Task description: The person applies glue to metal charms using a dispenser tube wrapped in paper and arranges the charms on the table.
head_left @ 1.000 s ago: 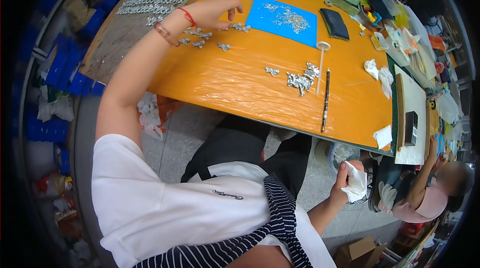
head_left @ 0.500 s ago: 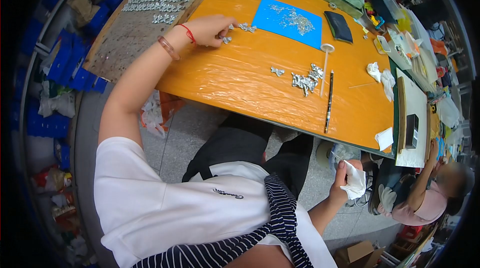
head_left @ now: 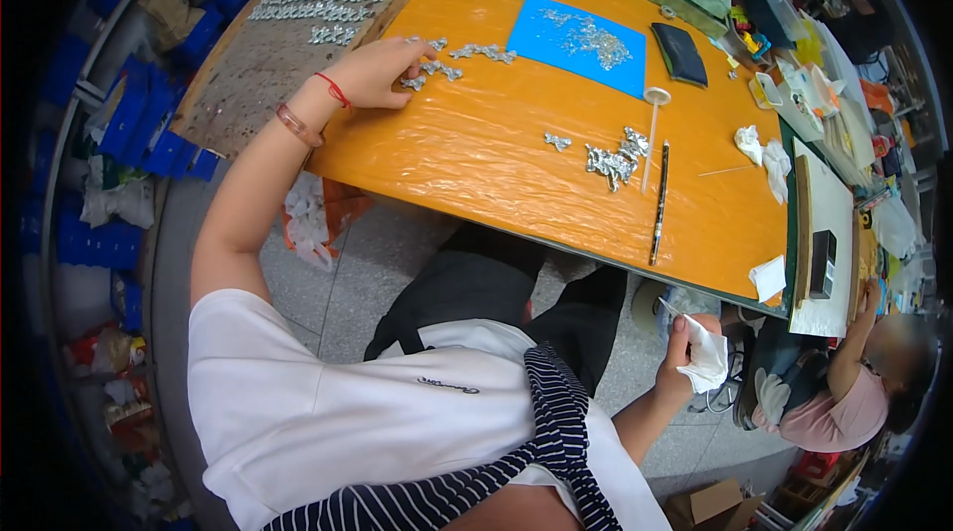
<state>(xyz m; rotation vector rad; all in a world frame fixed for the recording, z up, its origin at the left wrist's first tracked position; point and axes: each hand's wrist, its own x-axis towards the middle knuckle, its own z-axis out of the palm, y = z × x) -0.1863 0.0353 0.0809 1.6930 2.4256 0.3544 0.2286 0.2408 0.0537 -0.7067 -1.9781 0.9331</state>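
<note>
My left hand [head_left: 375,72], with a red string and a bangle on its wrist, reaches over the left part of the orange table. Its fingers pinch a small silver bow-shaped piece [head_left: 413,83] on the tabletop. Close by lie more silver bows [head_left: 483,53] in short rows. Low at the right, off the table, my right hand [head_left: 679,360] is closed round a crumpled white tissue [head_left: 708,356]. A thin pale tip sticks out of this hand; its kind is unclear.
A board [head_left: 263,60] with rows of silver bows is at the left. A blue mat [head_left: 581,40] bears small glittery bits. Nearby are a silver pile [head_left: 611,166], a pencil [head_left: 659,208], a white stick with a round end [head_left: 652,134] and a black pouch [head_left: 679,53]. Another person [head_left: 834,412] sits at right.
My left hand has shifted left, away from the blue mat, and more silver bows show beside its fingers. My right hand stays low with the tissue. The view has moved slightly.
</note>
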